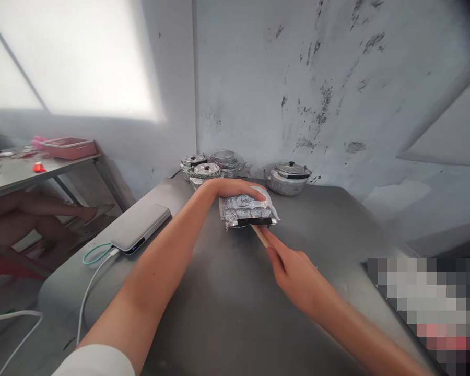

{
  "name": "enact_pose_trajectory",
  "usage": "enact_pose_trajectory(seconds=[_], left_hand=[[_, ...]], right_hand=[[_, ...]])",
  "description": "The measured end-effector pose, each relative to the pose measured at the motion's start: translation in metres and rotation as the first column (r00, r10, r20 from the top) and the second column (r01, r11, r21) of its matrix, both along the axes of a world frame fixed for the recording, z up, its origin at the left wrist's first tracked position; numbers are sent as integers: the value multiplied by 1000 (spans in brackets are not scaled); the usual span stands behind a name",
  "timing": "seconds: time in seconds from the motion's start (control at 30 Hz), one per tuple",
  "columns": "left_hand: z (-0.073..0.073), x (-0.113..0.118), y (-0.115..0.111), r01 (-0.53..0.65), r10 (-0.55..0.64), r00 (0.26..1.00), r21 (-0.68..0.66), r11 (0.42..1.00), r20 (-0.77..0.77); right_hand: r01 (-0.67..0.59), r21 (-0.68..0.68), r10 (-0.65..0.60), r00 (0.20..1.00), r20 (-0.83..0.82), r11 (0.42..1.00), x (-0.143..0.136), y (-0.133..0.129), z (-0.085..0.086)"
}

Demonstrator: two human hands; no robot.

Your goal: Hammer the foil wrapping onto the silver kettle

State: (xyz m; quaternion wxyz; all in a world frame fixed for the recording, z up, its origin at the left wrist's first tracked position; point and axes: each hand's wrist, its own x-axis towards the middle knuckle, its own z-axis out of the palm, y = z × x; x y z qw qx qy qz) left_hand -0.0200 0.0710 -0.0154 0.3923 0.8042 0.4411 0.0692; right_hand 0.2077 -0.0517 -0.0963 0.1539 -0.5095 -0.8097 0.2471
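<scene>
A small pot-like object covered in crinkled silver foil [245,211], with a black handle grip along its near edge, is at the middle of the table. My left hand [241,188] lies over its top and far side, thumb pressed on the foil, holding it. Below its near edge, my right hand [290,263] grips a thin pale wooden stick [260,236]. The stick's far end goes under or behind the black grip and is hidden from sight.
Several small foil-covered pots [207,170] stand at the back, with a lidded silver pot [289,178] to their right. On the left are a power bank [143,230] and its white cable [86,292]. A side table holds a pink basket [71,150]; a seated person's legs [43,209] show beneath.
</scene>
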Motion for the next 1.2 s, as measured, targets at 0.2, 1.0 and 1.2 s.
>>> enact_pose_trajectory(seconds=[0.2,1.0,1.2], left_hand=[[0,1,0,-7,8,1000,-19,1000,17],[-2,1,0,-12,12,999,-4,1000,40],[0,1,-2,-1,2,999,-9,1000,39]], right_hand=[[-10,-31,9,1000,-30,999,3,-4,-8],[27,-18,-27,1000,1,999,-1,-4,-9],[26,-35,-25,1000,15,999,-2,-4,-9]])
